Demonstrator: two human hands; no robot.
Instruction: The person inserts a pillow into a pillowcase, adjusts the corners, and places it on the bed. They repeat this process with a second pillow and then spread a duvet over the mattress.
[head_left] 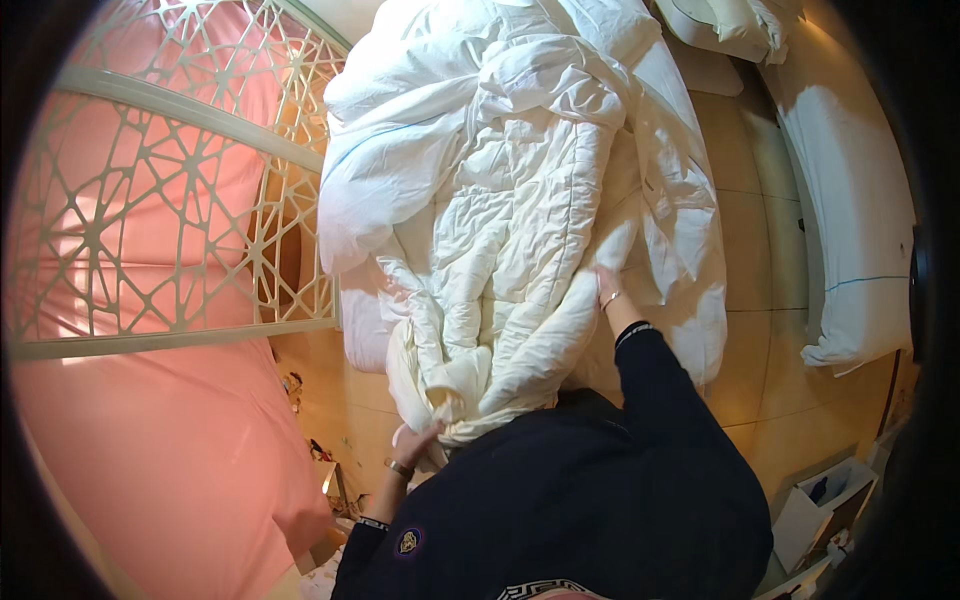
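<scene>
A cream quilted duvet (520, 215) lies bunched lengthwise over the bed, its near end gathered in folds against my body. My left hand (416, 440) is closed on the rumpled near corner of this duvet, beside a small turned-back flap. Farther up on the right, my right hand (607, 287) grips the duvet's rolled side edge, its fingers partly hidden by the fold. A loose white cover (400, 180) surrounds the duvet at the far end and on both sides, heaped in creases.
Left of the bed stands a white lattice screen (160, 115), with pink cloth (150, 460) behind and below it. Tiled floor (750, 240) runs along the right. Beyond are a white-covered long piece of furniture (855, 200) and a white box (815, 510) low down.
</scene>
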